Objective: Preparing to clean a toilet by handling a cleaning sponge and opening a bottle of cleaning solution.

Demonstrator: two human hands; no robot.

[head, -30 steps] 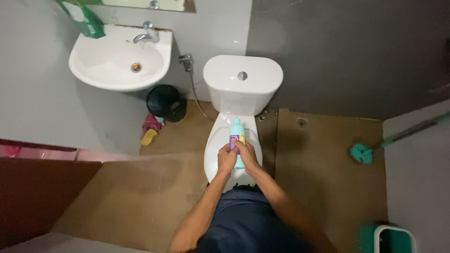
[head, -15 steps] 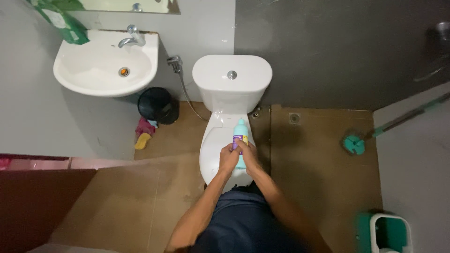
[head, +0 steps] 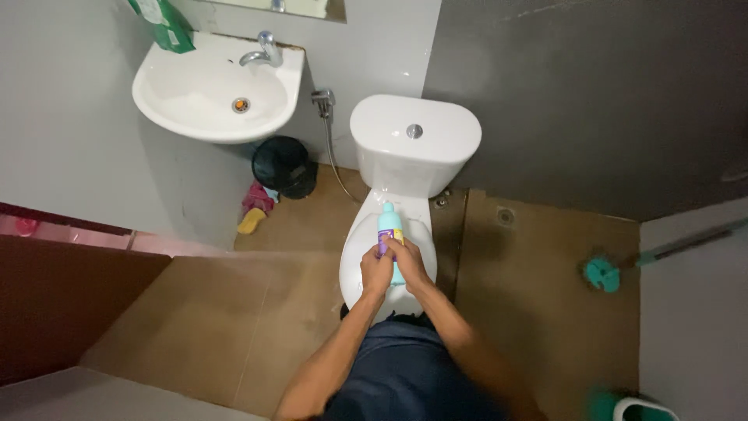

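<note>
1. My shorts fill the bottom edge, both forearms reaching out ahead of them.
2. My left hand wraps the bottle from the left, fingers curled tight round its lower half.
3. My right hand clasps it from the right, fingers closed on the label.
4. The bottle is teal, cap pointing away from me, held over the toilet with its lid shut.
5. Beyond sits the white tank, a round button on top.
6. To the left, a black bin stands on the floor, rags beside it.
7. Above that, the sink hangs on the wall.
8. Off right, a teal brush lies on the brown floor.
</note>
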